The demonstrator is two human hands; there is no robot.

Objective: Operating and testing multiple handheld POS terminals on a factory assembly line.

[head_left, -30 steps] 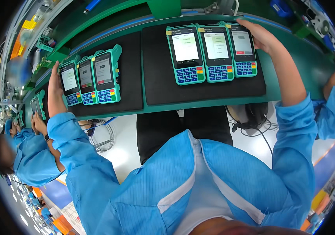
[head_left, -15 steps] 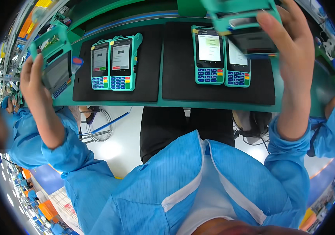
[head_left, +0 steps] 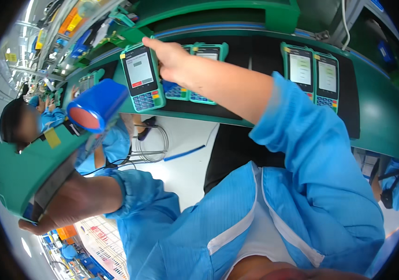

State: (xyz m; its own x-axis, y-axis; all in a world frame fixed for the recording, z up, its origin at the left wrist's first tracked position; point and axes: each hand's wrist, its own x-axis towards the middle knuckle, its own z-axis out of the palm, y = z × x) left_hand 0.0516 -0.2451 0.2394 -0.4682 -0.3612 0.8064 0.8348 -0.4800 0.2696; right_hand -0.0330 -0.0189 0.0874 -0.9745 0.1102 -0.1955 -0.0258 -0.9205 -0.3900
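Note:
At the lower left, close to the camera, my left hand [head_left: 76, 198] is closed on a green card payment terminal [head_left: 17, 170], tilted steeply. A blue cylindrical part with a reddish-orange end [head_left: 99, 105] sticks up beside it; whether they are joined I cannot tell. My right hand [head_left: 173, 60] reaches across to the left and grips the upper edge of another payment terminal [head_left: 141, 70], its lit screen facing me. Behind that hand, partly covered, lie two more terminals, a nearer one [head_left: 177, 92] and its neighbour [head_left: 202, 97].
Two lit terminals, one [head_left: 300, 70] beside the other [head_left: 326, 77], lie on the right-hand black mat [head_left: 348, 119]. A green shelf edge [head_left: 218, 10] runs along the back of the green table [head_left: 381, 126]. At the left, a co-worker [head_left: 17, 116] sits close by.
My right hand has crossed from the upper right to the left side, where it now holds a terminal. My left hand has dropped and come nearer with its terminal. The view has turned left.

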